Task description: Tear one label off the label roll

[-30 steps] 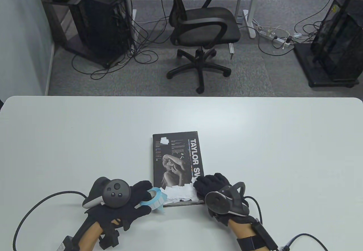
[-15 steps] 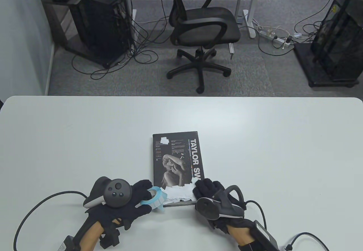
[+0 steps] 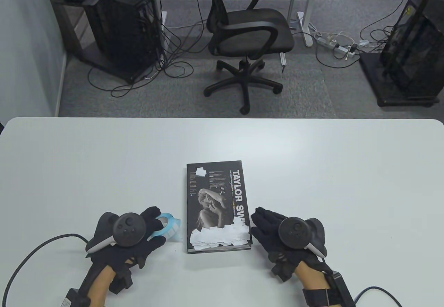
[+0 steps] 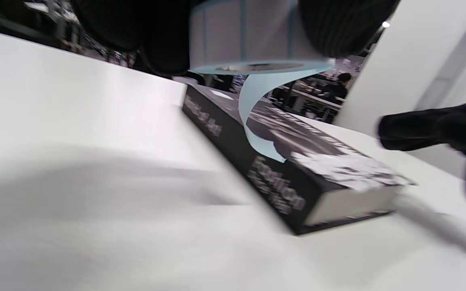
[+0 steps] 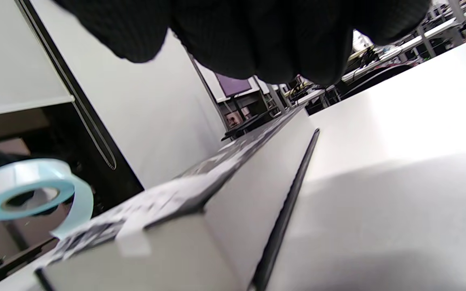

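My left hand (image 3: 147, 225) grips a light-blue label roll (image 3: 167, 226) just left of the book, held a little above the table. In the left wrist view the roll (image 4: 253, 38) sits between my fingers (image 4: 338, 28) and a loose blue backing strip (image 4: 257, 117) hangs from it. The roll also shows in the right wrist view (image 5: 24, 188). My right hand (image 3: 265, 224) lies open and flat on the table just right of the book, holding nothing. Several white labels (image 3: 220, 236) are stuck on the near end of the book's cover.
A black Taylor Swift book (image 3: 216, 196) lies flat at the table's near middle, between my hands. The white table (image 3: 312, 168) stretches around it. An office chair (image 3: 248, 29) and computer cases stand on the floor beyond the far edge.
My left hand moved left with the roll, away from the book. My right hand lifted off the book's near right corner and now lies flat on the table to its right.
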